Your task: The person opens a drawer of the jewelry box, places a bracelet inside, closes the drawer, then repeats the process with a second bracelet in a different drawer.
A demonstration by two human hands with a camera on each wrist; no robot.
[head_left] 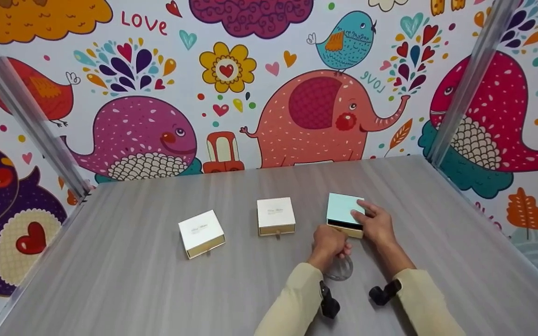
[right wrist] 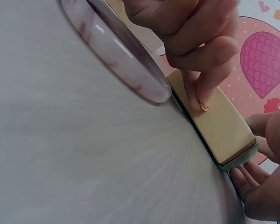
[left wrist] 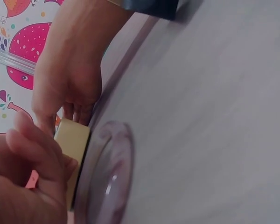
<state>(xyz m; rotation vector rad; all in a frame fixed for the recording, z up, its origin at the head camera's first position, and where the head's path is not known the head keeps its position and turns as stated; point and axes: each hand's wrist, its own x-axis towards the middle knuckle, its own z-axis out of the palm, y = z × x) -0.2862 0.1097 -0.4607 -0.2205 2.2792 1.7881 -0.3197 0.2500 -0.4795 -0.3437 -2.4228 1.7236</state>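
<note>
A small box with a light blue sleeve (head_left: 343, 207) and a cream drawer front (right wrist: 221, 126) sits at the right of the table. Its drawer is partly out, and a dark strip of the inside shows. My left hand (head_left: 329, 245) pinches the little tab (right wrist: 204, 107) on the drawer front. Around the sleeve, my right hand (head_left: 378, 226) grips its right side, thumb and fingers on opposite faces. Just in front of the box lies a translucent bangle (right wrist: 116, 53) with brownish streaks, apart from both hands. What the drawer holds is hidden.
Two white drawer boxes with gold-coloured sides stand to the left, one in the middle (head_left: 276, 212) and one farther left (head_left: 201, 229). A printed cartoon wall (head_left: 231, 116) closes off the back of the grey table (head_left: 124, 270).
</note>
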